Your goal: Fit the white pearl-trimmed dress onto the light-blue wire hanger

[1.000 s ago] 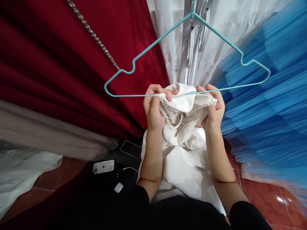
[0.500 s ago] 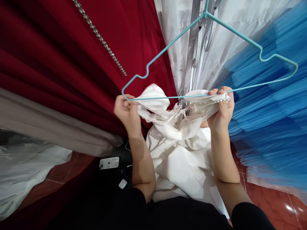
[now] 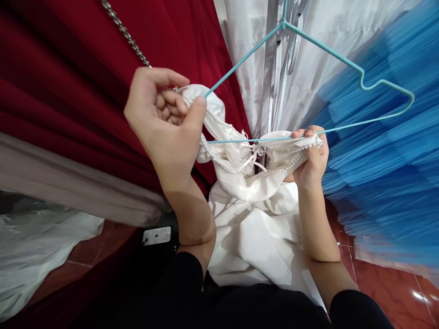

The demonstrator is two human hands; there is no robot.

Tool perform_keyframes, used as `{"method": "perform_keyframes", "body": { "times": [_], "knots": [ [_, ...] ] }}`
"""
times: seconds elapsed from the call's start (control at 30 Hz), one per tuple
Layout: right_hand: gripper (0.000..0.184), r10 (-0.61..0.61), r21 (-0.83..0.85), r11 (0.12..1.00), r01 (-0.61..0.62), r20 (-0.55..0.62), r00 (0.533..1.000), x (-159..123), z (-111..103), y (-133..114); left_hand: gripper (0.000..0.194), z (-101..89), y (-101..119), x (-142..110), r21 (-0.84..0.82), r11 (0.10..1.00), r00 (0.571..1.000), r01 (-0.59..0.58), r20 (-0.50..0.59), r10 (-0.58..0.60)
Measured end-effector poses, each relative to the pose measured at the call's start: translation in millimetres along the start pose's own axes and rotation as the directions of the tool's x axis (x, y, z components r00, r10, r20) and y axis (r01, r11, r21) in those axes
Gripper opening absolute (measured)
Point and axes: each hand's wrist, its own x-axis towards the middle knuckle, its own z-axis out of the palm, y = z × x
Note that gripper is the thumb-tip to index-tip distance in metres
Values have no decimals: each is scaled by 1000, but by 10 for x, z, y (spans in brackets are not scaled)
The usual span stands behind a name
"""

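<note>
A white dress (image 3: 254, 237) with a pearl-beaded neckline hangs down in front of my body, its top spread between my two hands. My left hand (image 3: 168, 119) is closed on the beaded left edge, up beside the left shoulder of a light-blue hanger (image 3: 320, 45); the hanger's left end is hidden behind this hand. With fingers and thumb, my right hand (image 3: 312, 155) pinches the right corner of the neckline against the hanger's bottom bar. That bar crosses over the dress opening. White laces (image 3: 254, 157) show inside the bodice.
Red fabric (image 3: 192, 41) hangs at the left, with a beaded chain (image 3: 125, 32) before it. Blue tulle (image 3: 380, 169) fills the right, white fabric (image 3: 318, 82) and metal poles (image 3: 274, 82) the back. A phone (image 3: 157, 236) lies low at left.
My left hand has risen and moved left, lifting the dress's left edge from the bottom bar to the hanger's left shoulder. The right hand keeps its grip. The hanger has shifted slightly left.
</note>
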Motion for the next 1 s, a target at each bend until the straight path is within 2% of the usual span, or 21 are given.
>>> {"method": "perform_keyframes", "body": {
  "times": [0.1, 0.13, 0.17, 0.2, 0.23, 0.27, 0.3, 0.33, 0.4, 0.47, 0.5, 0.57, 0.67, 0.77, 0.83, 0.9, 1.0],
  "knots": [
    [47, -12, 21, 1000, 11, 46, 999, 8, -19, 14, 9, 103, 85, -247, -154, 988, 998, -24, -69, 14],
    [46, -13, 26, 1000, 11, 53, 999, 11, -24, 19, 9, 119, 79, -353, -191, 981, 999, 18, -41, -26],
    [47, -11, 32, 999, 9, 55, 998, 14, -28, 25, 16, 131, 49, -460, -212, 971, 994, 110, 47, -102],
    [46, -8, 41, 999, 6, 53, 999, 15, -31, 30, 25, 144, -5, -563, -207, 946, 959, 248, 189, -211],
    [46, -6, 57, 998, 3, 49, 999, 14, -35, 33, 33, 162, -78, -655, -171, 899, 878, 404, 347, -329],
    [45, -4, 76, 997, 0, 49, 999, 12, -38, 35, 42, 192, -162, -731, -126, 838, 783, 531, 450, -429],
    [43, -2, 95, 995, -3, 51, 999, 8, -41, 37, 49, 235, -246, -786, -112, 779, 713, 617, 497, -494],
    [41, 0, 107, 994, -6, 54, 999, 4, -42, 37, 54, 290, -322, -820, -153, 731, 694, 665, 489, -529],
    [39, 4, 92, 996, -10, 60, 998, -3, -39, 37, 54, 424, -413, -835, -375, 654, 752, 657, 390, -532],
    [38, -4, 44, 999, 1, 64, 998, -13, -23, 41, 40, 559, -417, -810, -613, 542, 807, 574, 311, -502],
    [36, -13, 22, 1000, 11, 65, 998, -20, -11, 45, 35, 616, -396, -794, -696, 484, 823, 530, 286, -490],
    [33, -43, -1, 999, 43, 63, 997, -40, 6, 55, 40, 704, -343, -772, -792, 409, 847, 454, 241, -475],
    [24, -71, -56, 996, 71, 12, 997, -72, -56, 55, 50, 765, -307, -756, -808, 433, 868, 399, 181, -463],
    [16, -154, -205, 972, 119, -163, 975, -33, -303, -1, 53, 752, -329, -725, -744, 510, 856, 431, 159, -492],
    [16, -290, -340, 924, 173, -331, 898, 72, -548, -84, 53, 717, -348, -695, -717, 528, 845, 454, 160, -509],
    [19, -426, -527, 833, 166, -421, 801, 237, -790, -210, 54, 679, -355, -671, -712, 525, 841, 466, 173, -513],
    [33, -526, -713, 686, 144, -349, 776, 530, -1027, -472, 54, 638, -335, -656, -724, 513, 845, 462, 183, -503]
  ]
}}
